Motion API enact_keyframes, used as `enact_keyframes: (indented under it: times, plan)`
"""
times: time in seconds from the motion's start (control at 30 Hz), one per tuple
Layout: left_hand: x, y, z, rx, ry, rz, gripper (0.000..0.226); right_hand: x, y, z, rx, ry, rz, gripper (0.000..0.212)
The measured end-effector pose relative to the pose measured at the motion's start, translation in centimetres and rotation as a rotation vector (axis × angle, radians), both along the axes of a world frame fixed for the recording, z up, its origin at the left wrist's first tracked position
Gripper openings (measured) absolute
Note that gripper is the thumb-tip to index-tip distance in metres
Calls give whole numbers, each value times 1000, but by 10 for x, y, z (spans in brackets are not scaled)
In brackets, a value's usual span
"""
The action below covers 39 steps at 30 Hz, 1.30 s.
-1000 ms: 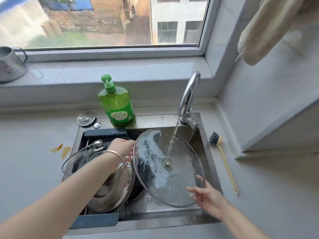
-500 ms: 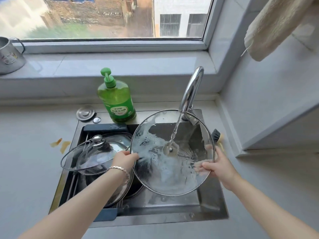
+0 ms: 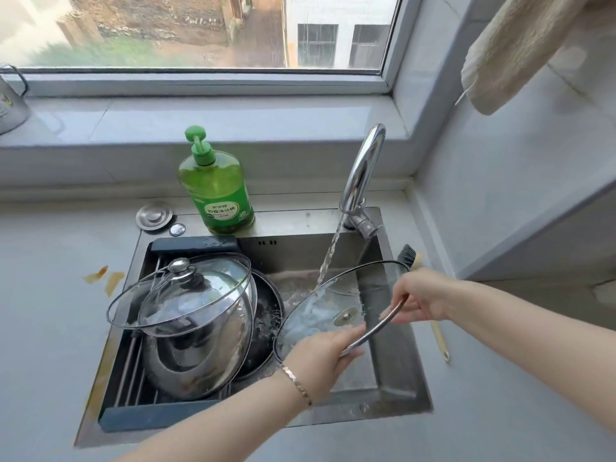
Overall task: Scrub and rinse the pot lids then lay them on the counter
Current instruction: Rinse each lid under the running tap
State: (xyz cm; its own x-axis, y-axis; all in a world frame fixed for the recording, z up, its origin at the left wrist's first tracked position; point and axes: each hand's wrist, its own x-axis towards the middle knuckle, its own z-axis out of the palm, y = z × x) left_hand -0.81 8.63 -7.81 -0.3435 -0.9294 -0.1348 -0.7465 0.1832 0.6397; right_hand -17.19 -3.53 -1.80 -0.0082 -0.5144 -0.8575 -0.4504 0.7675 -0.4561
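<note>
Glass lid (image 3: 346, 288) tilted over the right half of the sink (image 3: 393, 378), underside up, in the water stream (image 3: 330, 251) from the faucet (image 3: 361, 171). Left hand (image 3: 325, 356) grips its near rim, fingers curled over the edge. Right hand (image 3: 421, 296) pinches the right rim.

Left half crowded: a knobbed glass lid (image 3: 180, 291) leans on a steel domed lid (image 3: 200, 355) in the dark drain rack (image 3: 196, 243), with a black pan (image 3: 266, 311) wedged between that pile and the held lid.

Soap bottle (image 3: 216, 191) on the sink's back ledge. Strainer plug (image 3: 154, 215) and yellow stains (image 3: 103, 278) on the tabletop (image 3: 43, 328) left. Brush (image 3: 408, 255) lies right of the sink, partly hidden behind the right hand.
</note>
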Motion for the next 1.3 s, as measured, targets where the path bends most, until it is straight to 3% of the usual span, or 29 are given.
enact_keyframes:
  times: [0.1,0.2,0.23,0.33,0.47,0.6,0.7,0.93,1.17,1.3]
  plan:
    - [10,-9,1,-113,132,135,43,13,-5,9,47,6,67,9]
    - [22,-21,3,6,227,282,29,22,-13,13,72,-248,-6,53]
    - [27,-24,4,80,300,348,26,24,-13,12,66,-351,-37,59]
    - [38,-31,15,342,681,623,15,25,-2,-16,-72,-387,-64,51]
    - [59,-38,24,481,1054,977,19,14,33,-73,-133,-69,-84,54]
    - [70,-42,23,524,1404,1083,32,14,50,-100,71,-283,-446,56]
    - [72,-41,18,550,1554,1120,39,18,41,-96,-27,-423,-651,38]
    - [70,-41,-2,710,1662,1287,67,23,24,-74,-337,-259,-663,27]
    - [67,-33,-19,1042,1333,1392,68,12,22,-52,-590,-235,-541,23]
    - [66,-33,-18,992,1334,1395,62,3,24,-51,-675,-240,-470,20]
